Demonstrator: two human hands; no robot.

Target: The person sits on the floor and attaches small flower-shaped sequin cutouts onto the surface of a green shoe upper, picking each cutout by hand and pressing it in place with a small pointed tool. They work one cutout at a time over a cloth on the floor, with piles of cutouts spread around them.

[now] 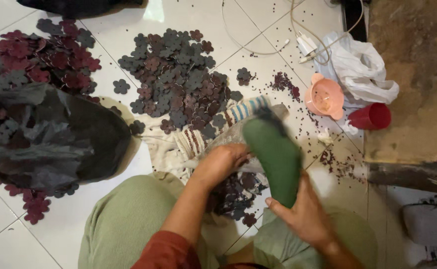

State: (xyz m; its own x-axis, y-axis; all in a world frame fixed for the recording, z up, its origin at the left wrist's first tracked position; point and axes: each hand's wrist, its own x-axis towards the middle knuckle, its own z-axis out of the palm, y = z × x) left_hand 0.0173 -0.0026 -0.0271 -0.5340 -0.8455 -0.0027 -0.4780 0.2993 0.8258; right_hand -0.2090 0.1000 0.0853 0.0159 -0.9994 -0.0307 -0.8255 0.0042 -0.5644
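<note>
A: Start big. What fills the floor?

B: White tiles (129, 30), with a black plastic bag (54, 134) slumped at the left and two heaps of flower-shaped cutouts: a maroon heap (44, 55) behind the bag and a grey and maroon heap (178, 84) in the middle. A white plastic bag (363, 69) lies at the right, by a white charger and cable (305, 45).

A: And the hands?

B: The right hand (305, 214) is closed around the lower end of a green, blurred piece (273, 152), thumb across it. The left hand (221, 162) grips a clear bag (233, 137) over a striped cloth (213, 129), fingers curled shut. More cutouts (236, 194) lie under both hands, above the lap.

A: What could go wrong?

B: I'd judge the clear bag could slip or tip, spilling cutouts into the sorted heaps. A sweeping elbow might also knock the pink bowl (324, 97) or red cup (370, 117), both close by.

A: Smallest things?

B: Dark punched bits (338, 162) scattered on the tiles; easy to scatter further.
</note>
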